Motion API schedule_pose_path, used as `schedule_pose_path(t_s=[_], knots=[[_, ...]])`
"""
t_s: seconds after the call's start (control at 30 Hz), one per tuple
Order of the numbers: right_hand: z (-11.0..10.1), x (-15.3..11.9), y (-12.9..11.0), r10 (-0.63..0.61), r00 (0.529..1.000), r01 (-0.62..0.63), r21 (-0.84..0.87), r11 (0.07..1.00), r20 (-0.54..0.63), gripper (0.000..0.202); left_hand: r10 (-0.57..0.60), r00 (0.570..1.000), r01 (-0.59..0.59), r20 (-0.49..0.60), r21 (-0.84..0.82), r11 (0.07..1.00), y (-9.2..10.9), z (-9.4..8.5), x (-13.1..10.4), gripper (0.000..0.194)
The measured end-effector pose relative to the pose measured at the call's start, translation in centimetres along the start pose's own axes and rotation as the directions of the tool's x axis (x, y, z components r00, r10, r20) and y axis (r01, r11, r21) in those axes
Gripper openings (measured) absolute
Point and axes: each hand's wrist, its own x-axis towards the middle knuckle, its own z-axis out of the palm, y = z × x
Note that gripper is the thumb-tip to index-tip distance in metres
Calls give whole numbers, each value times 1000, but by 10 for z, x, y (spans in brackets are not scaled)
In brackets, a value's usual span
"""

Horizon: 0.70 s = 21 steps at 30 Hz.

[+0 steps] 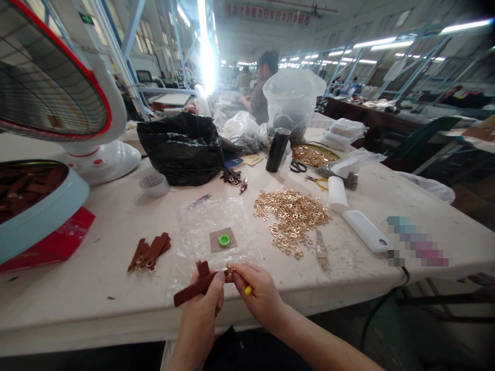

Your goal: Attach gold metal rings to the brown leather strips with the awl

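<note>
Near the table's front edge, my left hand (207,304) grips brown leather straps (191,292), a long one crossing a shorter one. My right hand (263,291) is closed beside it, with a slim tool's yellow end (248,290) sticking out under the fingers. At its fingertips is a small gold metal piece (231,269), meeting the strap's end; the exact grip on it is hidden. Just beyond the hands, a green round cap (224,240) rests on a brown square card (215,246). Brown straps with gold rings (150,251) lie in a small pile to the left.
Loose gold rings (294,214) spread across the table's right middle. Behind them stand a black cylinder (278,150) and a tray of gold parts (314,154). A black bag (180,149), a fan (100,154) and a tin of straps (73,198) occupy the left. A white device (363,230) lies right.
</note>
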Motion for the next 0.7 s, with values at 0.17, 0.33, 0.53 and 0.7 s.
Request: schedule_pose_path(t_s=[0.17, 0.33, 0.53, 0.7], knots=[[1, -1, 1, 18, 1000, -18, -3, 1000, 7, 24, -12, 1000, 12, 12, 17, 1000, -1, -1, 0, 19], [1, -1, 0, 11, 1000, -11, 4, 1000, 5, 24, -4, 1000, 3, 27, 35, 999, -1, -1, -2, 21], [1, -1, 0, -26, 999, 25, -30, 999, -36, 23, -16, 1000, 16, 5, 35, 999, -5, -1, -1, 24], [2, -2, 2, -39, 998, 38, -28, 999, -43, 22, -30, 1000, 30, -5, 3, 1000, -8, -2, 0, 24]])
